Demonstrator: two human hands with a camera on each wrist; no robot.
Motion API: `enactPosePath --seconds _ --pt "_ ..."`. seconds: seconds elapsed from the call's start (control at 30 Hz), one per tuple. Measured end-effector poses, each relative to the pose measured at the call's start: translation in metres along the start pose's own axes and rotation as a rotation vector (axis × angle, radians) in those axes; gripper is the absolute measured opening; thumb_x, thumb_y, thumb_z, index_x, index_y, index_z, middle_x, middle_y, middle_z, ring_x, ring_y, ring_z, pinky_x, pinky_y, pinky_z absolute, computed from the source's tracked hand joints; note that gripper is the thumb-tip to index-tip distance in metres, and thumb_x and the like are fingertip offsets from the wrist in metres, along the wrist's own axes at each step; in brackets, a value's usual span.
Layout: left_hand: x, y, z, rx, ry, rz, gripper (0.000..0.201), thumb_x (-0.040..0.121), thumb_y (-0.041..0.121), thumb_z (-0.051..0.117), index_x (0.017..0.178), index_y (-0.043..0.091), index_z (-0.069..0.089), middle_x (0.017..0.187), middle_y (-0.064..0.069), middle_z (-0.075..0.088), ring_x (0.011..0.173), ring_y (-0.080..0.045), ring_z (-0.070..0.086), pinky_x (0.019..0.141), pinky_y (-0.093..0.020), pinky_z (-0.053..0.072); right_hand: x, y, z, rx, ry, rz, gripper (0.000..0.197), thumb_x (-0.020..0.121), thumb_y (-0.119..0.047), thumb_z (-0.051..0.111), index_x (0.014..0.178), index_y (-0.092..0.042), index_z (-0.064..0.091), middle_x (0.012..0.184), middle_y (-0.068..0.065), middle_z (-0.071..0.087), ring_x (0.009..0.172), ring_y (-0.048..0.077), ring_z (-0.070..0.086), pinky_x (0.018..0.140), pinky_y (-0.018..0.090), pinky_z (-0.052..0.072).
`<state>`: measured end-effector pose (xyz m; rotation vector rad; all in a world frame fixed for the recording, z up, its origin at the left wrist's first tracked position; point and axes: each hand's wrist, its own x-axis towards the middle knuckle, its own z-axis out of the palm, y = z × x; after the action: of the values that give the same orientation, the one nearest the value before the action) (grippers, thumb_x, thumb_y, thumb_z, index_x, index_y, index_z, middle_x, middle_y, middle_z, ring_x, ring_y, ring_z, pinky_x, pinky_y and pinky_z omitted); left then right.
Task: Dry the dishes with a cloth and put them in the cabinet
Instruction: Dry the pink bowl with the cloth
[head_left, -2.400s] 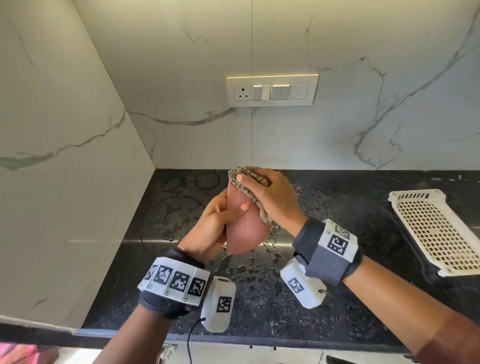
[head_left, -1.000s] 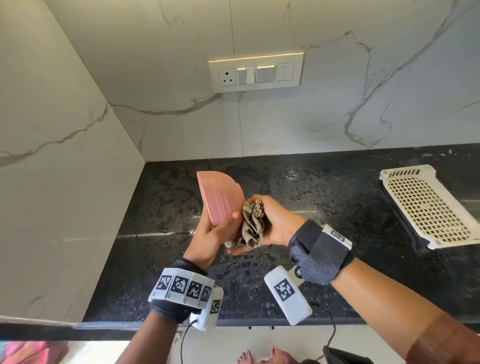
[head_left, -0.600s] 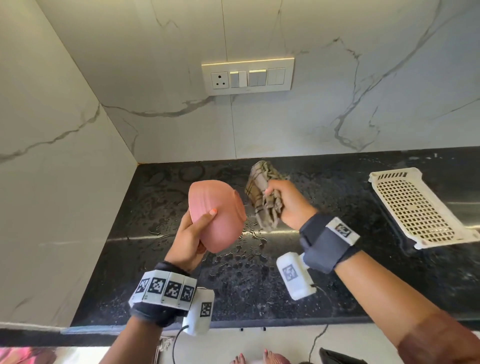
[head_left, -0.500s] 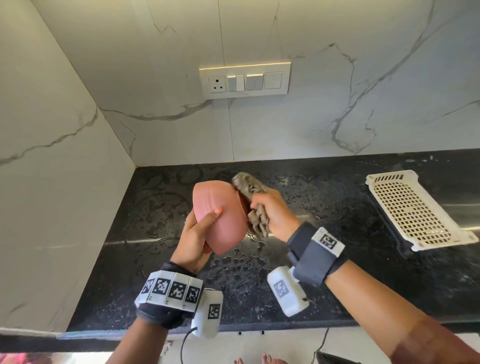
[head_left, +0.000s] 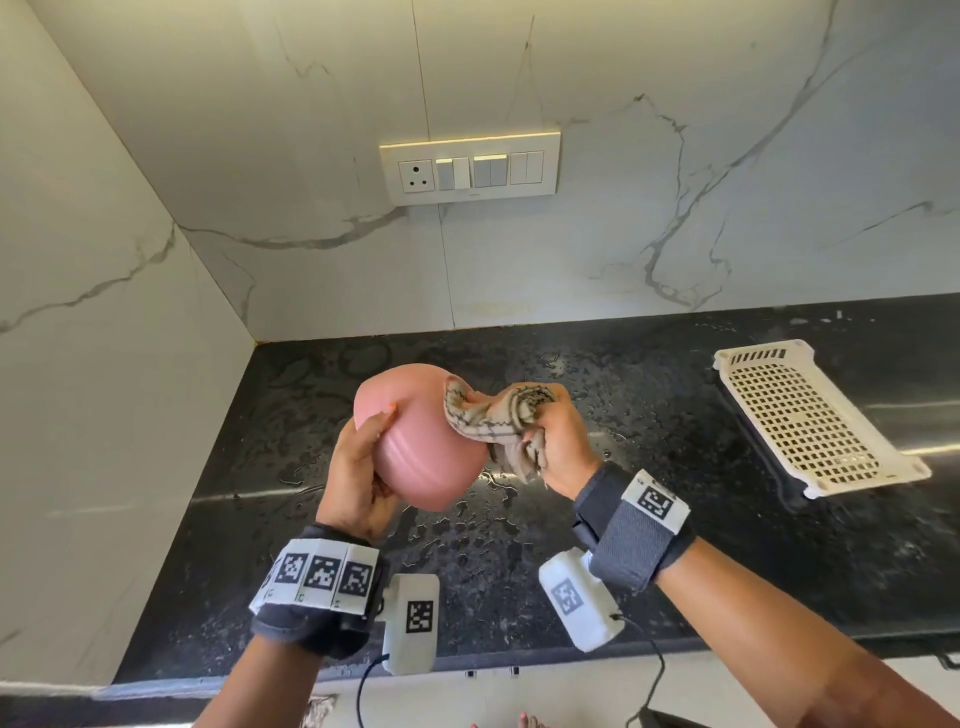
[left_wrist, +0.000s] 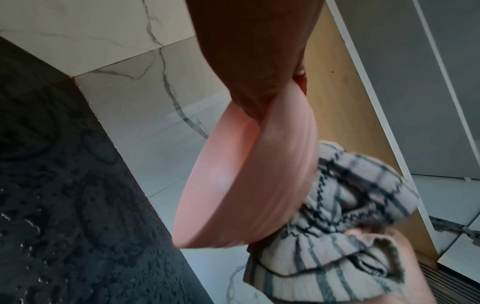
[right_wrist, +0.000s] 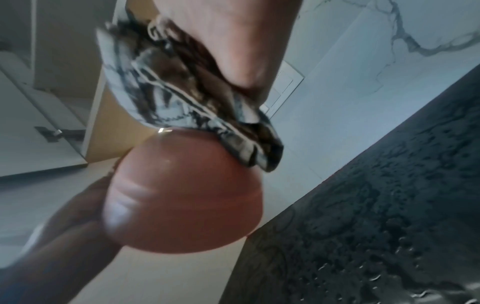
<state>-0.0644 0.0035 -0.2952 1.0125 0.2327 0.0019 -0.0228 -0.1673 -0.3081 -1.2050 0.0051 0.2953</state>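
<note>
A pink bowl (head_left: 421, 441) is held in the air over the black counter, its rounded underside turned toward me and to the right. My left hand (head_left: 363, 467) grips it by the rim, thumb over the edge. My right hand (head_left: 558, 441) clutches a beige checked cloth (head_left: 493, 415) and presses it against the bowl's upper right outside. In the left wrist view the bowl (left_wrist: 249, 174) tilts with the cloth (left_wrist: 337, 216) bunched behind it. The right wrist view, blurred, has the cloth (right_wrist: 187, 102) lying on top of the bowl (right_wrist: 187, 195).
The black stone counter (head_left: 597, 545) is wet with droplets. A white perforated tray (head_left: 810, 415) lies empty at the right. Marble walls close the left and back, with a switch panel (head_left: 470, 169) on the back wall. A cabinet door edge (left_wrist: 363, 82) shows above.
The bowl has been turned from edge-on to underside facing me. My right hand with the cloth came off it briefly, then returned to wipe its outer upper right side.
</note>
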Motion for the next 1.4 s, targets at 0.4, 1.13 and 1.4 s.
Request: enactPosePath --seconds 0.4,1.13,1.4 --pt "0.004 -0.008 -0.004 0.021 -0.011 -0.086 0.092 0.034 0.045 0.086 0.115 0.012 0.057 0.1 -0.009 0.068 0.086 -0.02 0.067 0.061 -0.035 0.057 0.003 -0.014 -0.036 -0.121 0.293 -0.177 0.03 0.072 0.013 0.042 0.061 -0.003 0.064 0.03 0.004 0.038 0.022 0.016 0.031 0.032 0.016 0.032" --pt "0.028 -0.058 0.016 0.247 -0.032 -0.133 0.027 0.082 0.008 0.063 0.107 0.018 0.054 0.098 -0.004 0.065 0.087 -0.021 0.063 0.062 -0.032 0.055 -0.006 0.012 -0.065 0.059 0.331 0.11 0.022 0.071 0.012 0.039 0.075 0.007 0.06 0.07 0.008 0.069 0.066 0.022 0.065 0.063 0.031 0.051" --pt "0.035 -0.06 0.017 0.213 -0.005 -0.182 0.014 0.09 0.01 0.054 0.103 0.013 0.057 0.09 -0.004 0.066 0.079 -0.019 0.059 0.06 -0.031 0.05 0.028 0.085 -0.157 -1.165 0.264 0.158 0.036 0.084 0.0 0.058 0.12 -0.005 0.06 0.113 0.013 0.064 0.093 0.016 0.062 0.081 0.021 0.046"
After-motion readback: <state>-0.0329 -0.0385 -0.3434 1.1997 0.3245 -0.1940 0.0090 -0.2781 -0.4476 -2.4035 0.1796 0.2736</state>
